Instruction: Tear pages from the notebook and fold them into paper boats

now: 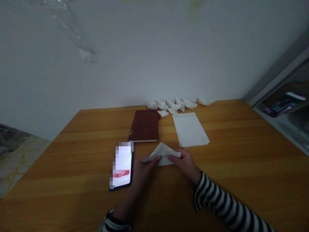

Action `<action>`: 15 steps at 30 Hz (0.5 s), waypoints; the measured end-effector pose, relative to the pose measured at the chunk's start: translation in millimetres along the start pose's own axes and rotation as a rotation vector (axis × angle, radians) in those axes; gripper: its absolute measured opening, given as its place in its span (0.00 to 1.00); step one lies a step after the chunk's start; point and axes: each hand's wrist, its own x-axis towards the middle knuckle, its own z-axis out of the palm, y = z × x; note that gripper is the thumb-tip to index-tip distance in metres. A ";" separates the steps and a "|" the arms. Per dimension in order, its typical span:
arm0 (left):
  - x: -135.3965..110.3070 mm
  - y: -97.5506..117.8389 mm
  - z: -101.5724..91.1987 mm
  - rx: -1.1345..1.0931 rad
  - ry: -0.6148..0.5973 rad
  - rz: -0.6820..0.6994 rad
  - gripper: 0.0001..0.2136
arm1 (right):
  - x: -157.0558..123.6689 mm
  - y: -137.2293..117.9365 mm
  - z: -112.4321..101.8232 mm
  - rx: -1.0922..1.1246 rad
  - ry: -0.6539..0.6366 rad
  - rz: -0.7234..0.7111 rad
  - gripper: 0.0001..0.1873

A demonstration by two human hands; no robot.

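Note:
Between my two hands is a folded white paper boat, its pointed peak standing up in the middle. My left hand pinches its left side, thumb on the near face. On the right side, my right hand grips the paper with the thumb in front. The fingers behind the paper are partly hidden. Just left of my left hand lies a phone with a lit screen, part of it blurred out. Beyond the hands are a dark red notebook and a stack of white paper sheets.
Several folded white paper boats stand in a cluster along the wall, with another boat a little to their right. The wooden table meets the wall at its far edge. Another phone shows at the far right, beyond the table.

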 end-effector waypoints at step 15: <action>-0.6 8.3 -2.5 -0.012 -0.031 0.047 0.23 | -3.5 0.2 -4.4 -0.170 -0.067 -0.123 0.27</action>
